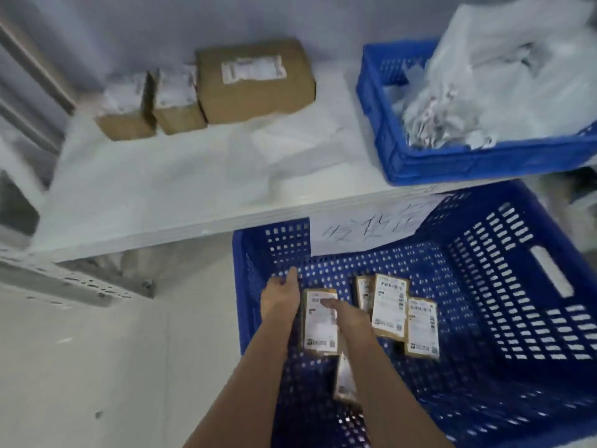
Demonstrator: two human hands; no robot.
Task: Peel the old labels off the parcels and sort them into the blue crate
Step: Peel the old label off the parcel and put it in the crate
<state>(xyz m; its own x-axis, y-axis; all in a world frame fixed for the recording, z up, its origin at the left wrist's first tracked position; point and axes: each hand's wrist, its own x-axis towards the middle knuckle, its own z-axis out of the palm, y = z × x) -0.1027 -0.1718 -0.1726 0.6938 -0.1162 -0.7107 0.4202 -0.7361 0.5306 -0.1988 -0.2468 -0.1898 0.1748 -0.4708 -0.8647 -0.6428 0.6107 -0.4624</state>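
Note:
A large blue perforated crate (484, 286) stands on the floor below the shelf. Several small brown parcels with white labels lie in it. Both my arms reach down into the crate. My left hand (280, 295) rests against the left edge of one parcel (319, 328), fingers straight. My right hand (350, 315) lies across that parcel's label, fingers extended toward its top. Beside it lie other parcels (389, 305) (421, 328), and one more (345, 379) sits lower, between my forearms.
A white shelf (161, 189) carries three brown cardboard boxes (255, 79) at the back left. A smaller blue crate (452, 163) on the shelf's right holds white plastic bags and peeled labels. A handwritten paper sign (368, 227) hangs from the shelf edge.

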